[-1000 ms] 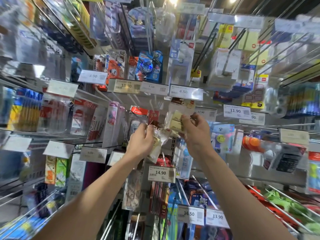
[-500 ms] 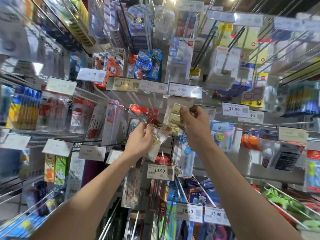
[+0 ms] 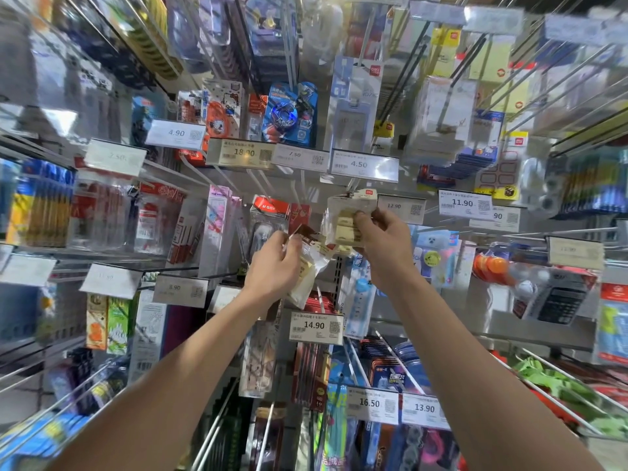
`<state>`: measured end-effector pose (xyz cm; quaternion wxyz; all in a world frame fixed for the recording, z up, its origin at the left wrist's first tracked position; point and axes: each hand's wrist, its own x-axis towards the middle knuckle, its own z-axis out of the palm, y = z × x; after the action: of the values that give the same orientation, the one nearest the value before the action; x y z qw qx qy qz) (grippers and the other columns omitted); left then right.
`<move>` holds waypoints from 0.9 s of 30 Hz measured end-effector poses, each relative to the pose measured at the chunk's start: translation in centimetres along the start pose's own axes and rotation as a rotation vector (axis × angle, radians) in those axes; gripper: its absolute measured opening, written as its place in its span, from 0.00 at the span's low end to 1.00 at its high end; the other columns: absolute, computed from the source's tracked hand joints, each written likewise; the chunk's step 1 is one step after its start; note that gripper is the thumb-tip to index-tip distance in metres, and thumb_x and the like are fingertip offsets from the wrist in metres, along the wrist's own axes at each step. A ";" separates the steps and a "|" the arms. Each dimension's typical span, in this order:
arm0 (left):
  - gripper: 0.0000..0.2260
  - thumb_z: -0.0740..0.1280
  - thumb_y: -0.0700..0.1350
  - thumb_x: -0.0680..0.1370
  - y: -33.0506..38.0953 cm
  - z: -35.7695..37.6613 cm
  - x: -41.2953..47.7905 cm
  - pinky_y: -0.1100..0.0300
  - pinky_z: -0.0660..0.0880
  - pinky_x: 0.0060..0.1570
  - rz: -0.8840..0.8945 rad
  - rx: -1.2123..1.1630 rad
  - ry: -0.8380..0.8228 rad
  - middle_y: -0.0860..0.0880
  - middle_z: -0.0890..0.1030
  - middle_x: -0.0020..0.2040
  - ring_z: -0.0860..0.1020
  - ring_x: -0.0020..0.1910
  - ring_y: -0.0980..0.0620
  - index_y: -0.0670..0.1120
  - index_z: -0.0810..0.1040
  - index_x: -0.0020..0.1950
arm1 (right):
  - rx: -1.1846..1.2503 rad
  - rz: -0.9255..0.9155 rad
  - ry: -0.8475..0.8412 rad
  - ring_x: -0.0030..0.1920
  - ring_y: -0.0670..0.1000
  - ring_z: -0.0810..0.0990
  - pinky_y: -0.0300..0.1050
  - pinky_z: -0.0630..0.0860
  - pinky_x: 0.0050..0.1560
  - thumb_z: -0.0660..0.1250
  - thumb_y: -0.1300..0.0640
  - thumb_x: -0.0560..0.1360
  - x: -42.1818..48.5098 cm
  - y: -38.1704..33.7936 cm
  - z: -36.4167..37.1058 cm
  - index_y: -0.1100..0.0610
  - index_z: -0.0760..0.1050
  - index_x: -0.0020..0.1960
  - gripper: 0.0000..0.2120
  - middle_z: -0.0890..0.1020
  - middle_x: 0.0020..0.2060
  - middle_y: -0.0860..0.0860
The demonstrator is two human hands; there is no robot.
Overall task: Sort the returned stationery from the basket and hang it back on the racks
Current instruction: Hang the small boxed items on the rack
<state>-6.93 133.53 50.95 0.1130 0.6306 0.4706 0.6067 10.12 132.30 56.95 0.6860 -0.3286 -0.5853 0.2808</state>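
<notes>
Both arms reach up to the middle of a wall of hanging stationery. My right hand (image 3: pixel 384 243) pinches a clear packet of cream sticky notes (image 3: pixel 345 219) by its middle; the packet's white header card sits at the tip of a metal hook (image 3: pixel 350 186) under the 4.50 price tag (image 3: pixel 365 166). My left hand (image 3: pixel 275 266) grips a second clear packet with a brown header and pale yellow contents (image 3: pixel 307 266), held lower and to the left, its bottom hanging free. The basket is out of view.
Metal hooks stick out toward me all around, each with a price tag at its tip: 14.90 (image 3: pixel 316 326) just under my hands, 12.90 (image 3: pixel 401 207) at right. A red-topped packet (image 3: pixel 268 215) hangs left of the hands. A calculator pack (image 3: pixel 554 300) hangs far right.
My right hand has lifted the sticky-note packet upward, from level with the left hand to the hook tip under the 4.50 tag. The left hand has stayed about where it was.
</notes>
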 end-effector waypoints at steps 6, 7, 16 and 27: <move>0.15 0.56 0.56 0.86 0.0 0.0 -0.1 0.52 0.69 0.42 0.010 -0.001 0.001 0.52 0.76 0.38 0.73 0.37 0.52 0.51 0.68 0.43 | 0.188 -0.166 -0.051 0.45 0.53 0.79 0.47 0.79 0.44 0.66 0.63 0.82 -0.7 -0.6 -0.1 0.59 0.75 0.56 0.04 0.79 0.45 0.53; 0.15 0.56 0.56 0.86 0.0 0.0 -0.1 0.52 0.71 0.43 0.012 0.000 -0.003 0.52 0.77 0.40 0.75 0.38 0.53 0.50 0.69 0.44 | 0.214 -0.183 -0.055 0.45 0.52 0.79 0.46 0.79 0.43 0.66 0.63 0.82 -0.7 -0.8 -0.1 0.59 0.75 0.56 0.04 0.79 0.44 0.52; 0.16 0.56 0.56 0.87 0.1 -0.1 -0.3 0.52 0.72 0.43 0.017 -0.008 -0.015 0.48 0.80 0.44 0.76 0.40 0.51 0.46 0.72 0.50 | 0.092 -0.080 0.052 0.42 0.52 0.77 0.49 0.77 0.45 0.67 0.60 0.81 0.0 -0.3 0.7 0.61 0.78 0.48 0.05 0.78 0.39 0.52; 0.18 0.56 0.59 0.86 -0.4 0.0 0.0 0.51 0.71 0.42 0.024 0.028 -0.009 0.48 0.78 0.41 0.75 0.39 0.49 0.47 0.70 0.46 | -0.071 -0.011 0.095 0.39 0.54 0.73 0.52 0.72 0.41 0.68 0.56 0.80 0.8 1.3 0.5 0.75 0.75 0.51 0.19 0.75 0.37 0.57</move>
<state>-7.10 133.78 50.64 0.0988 0.6405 0.4710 0.5985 9.71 133.78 56.43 0.7023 -0.3625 -0.5637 0.2402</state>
